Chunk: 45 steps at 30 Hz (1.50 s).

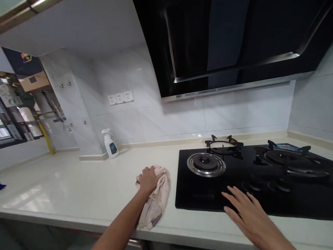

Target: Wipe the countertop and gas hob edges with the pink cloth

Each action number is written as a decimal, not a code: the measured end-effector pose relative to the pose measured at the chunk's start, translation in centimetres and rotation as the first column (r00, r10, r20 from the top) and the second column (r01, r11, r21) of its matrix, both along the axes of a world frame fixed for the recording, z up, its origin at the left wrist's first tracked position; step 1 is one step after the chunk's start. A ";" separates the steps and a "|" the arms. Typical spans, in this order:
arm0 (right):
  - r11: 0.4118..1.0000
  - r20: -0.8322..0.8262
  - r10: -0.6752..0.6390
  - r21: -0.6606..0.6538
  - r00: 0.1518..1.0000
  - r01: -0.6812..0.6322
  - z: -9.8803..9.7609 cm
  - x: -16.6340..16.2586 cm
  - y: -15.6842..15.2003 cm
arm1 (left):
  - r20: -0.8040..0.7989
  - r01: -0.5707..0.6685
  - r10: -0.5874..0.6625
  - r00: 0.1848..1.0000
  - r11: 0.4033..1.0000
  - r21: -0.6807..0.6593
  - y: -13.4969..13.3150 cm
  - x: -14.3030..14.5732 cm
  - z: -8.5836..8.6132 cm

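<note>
Cooktop: in the head view, the black cooktop (203, 194) is lying on the white counter (78, 187), its left edge facing the cloth and its front edge running along a narrow strip of counter.
Left hand: the left hand (148, 181) is pressing onto the cloth left of the cooktop, its fingers curling over and gripping the bunched fabric.
Cloth: the pale pink cloth (157, 201) is lying crumpled just left of the cooktop — a thin band of counter is separating the two — and its near end is trailing toward the counter's front edge.
Right hand: the right hand (244, 211) is spreading palm down over the cooktop's front edge, fingers extending loosely and grasping nothing; whether the fingertips are touching the glass, I cannot tell.
Knobs: two dark knobs, the nearer one (255, 183) standing near the right fingertips, are sitting toward the cooktop's front.
Burners: the left burner (205, 163) is sitting at the cooktop's left side, while the right burner (288, 158) is wearing its support.
Pan support: a loose pan support (221, 153) is resting behind the left burner, at the cooktop's back edge.
Spray bottle: a white spray bottle (110, 146) is standing upright well left of the cooktop, near the wall.
Moving room: the counter is stretching broadly left of the cooktop — the widest span for the left hand — while the range hood (187, 45) is overhanging the cooktop from above.
</note>
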State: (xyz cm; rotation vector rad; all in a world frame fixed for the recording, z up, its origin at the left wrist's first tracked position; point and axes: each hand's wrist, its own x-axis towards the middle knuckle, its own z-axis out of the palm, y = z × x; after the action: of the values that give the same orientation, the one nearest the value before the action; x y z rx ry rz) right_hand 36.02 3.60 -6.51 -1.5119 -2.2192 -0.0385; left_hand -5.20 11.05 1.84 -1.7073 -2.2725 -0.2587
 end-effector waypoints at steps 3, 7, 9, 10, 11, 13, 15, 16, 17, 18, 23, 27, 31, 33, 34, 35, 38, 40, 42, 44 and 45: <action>1.000 -0.001 0.006 -0.001 1.000 -0.006 0.5 -0.2 -0.2 | -0.043 0.004 -0.003 0.999 1.000 0.029 1.6 0.9 0.0; 1.000 0.007 0.000 -0.027 1.000 0.000 1.4 -0.5 -0.5 | -0.075 0.036 -0.032 0.997 0.998 0.053 2.7 2.7 -0.6; 0.999 0.006 0.002 -0.035 1.000 -0.002 1.8 -0.6 -0.6 | -0.063 0.074 -0.070 0.996 0.996 0.057 2.6 3.8 -1.0; 0.999 0.005 0.004 -0.034 1.000 -0.003 1.9 -0.6 -0.6 | -0.057 0.097 -0.094 0.994 0.994 0.058 2.5 4.2 -1.1; 1.000 0.004 0.003 -0.030 1.000 -0.003 2.0 -0.7 -0.6 | -0.053 0.118 -0.116 0.992 0.991 0.057 2.2 4.7 -1.2; 1.000 0.005 0.000 -0.016 1.000 0.000 2.1 -0.7 -0.5 | -0.047 0.146 -0.143 0.989 0.988 0.050 1.6 5.4 -1.2; 1.000 0.008 -0.003 -0.006 1.000 0.003 2.1 -0.7 -0.5 | -0.035 0.155 -0.154 0.987 0.987 0.038 0.7 5.9 -1.0; 1.000 0.009 -0.004 -0.003 1.000 0.004 2.1 -0.7 -0.4 | -0.028 0.158 -0.157 0.987 0.987 0.031 0.1 6.0 -0.9; 1.000 0.010 -0.005 -0.001 1.000 0.005 2.0 -0.6 -0.4 | -0.020 0.162 -0.162 0.987 0.986 0.024 -0.5 6.1 -0.8; 1.000 0.012 -0.007 -0.002 1.000 0.007 2.0 -0.6 -0.4 | -0.015 0.170 -0.170 0.985 0.985 0.017 -1.1 6.2 -0.7; 0.999 0.038 -0.017 -0.037 0.999 0.018 2.1 -0.5 -0.4 | -0.004 0.250 -0.250 0.968 0.968 0.004 -5.6 5.3 -1.0; 0.998 0.059 -0.019 -0.056 0.998 0.022 1.7 -0.2 -0.1 | 0.021 0.364 -0.363 0.931 0.932 -0.009 -9.1 2.9 -1.1; 0.999 0.053 -0.012 -0.035 0.999 0.014 1.2 0.0 0.1 | 0.026 0.315 -0.314 0.949 0.947 -0.061 -9.7 -0.5 -0.6; 1.000 0.043 -0.016 -0.019 0.999 0.017 1.0 0.0 0.0 | 0.022 0.224 -0.223 0.975 0.973 -0.063 -9.0 -2.1 -0.3; 1.000 0.037 -0.019 -0.011 0.999 0.019 0.9 -0.1 0.0 | 0.015 0.174 -0.174 0.985 0.983 -0.057 -8.5 -2.7 -0.2; 1.000 0.031 -0.019 -0.001 0.999 0.019 0.9 -0.1 -0.1 | 0.005 0.129 -0.129 0.992 0.991 -0.045 -7.9 -3.3 -0.1; 1.000 0.016 -0.008 0.029 1.000 0.008 0.7 -0.3 -0.3 | -0.047 0.096 -0.096 0.994 0.995 -0.021 -6.0 -4.4 -0.1; 0.999 0.012 -0.006 0.043 1.000 0.005 0.5 -0.4 -0.4 | -0.072 0.123 -0.125 0.989 0.992 -0.040 -4.5 -4.7 -0.1; 0.999 0.006 -0.011 0.049 1.000 0.011 0.2 -0.5 -0.4 | -0.082 0.136 -0.141 0.987 0.988 -0.070 -3.0 -4.8 0.0; 0.998 -0.012 -0.015 0.057 1.000 0.016 0.0 -0.5 -0.5 | -0.081 0.123 -0.129 0.988 0.989 -0.081 -1.2 -4.6 0.1; 0.998 -0.022 -0.013 0.059 1.000 0.014 -0.1 -0.5 -0.5 | -0.078 0.114 -0.120 0.990 0.990 -0.077 -0.2 -4.3 0.1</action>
State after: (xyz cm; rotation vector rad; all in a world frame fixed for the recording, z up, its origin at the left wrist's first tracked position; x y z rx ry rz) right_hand 35.48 3.10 -6.59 -1.4887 -2.1712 -0.0910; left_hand -9.52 10.82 1.99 -1.8553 -2.1510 -0.1286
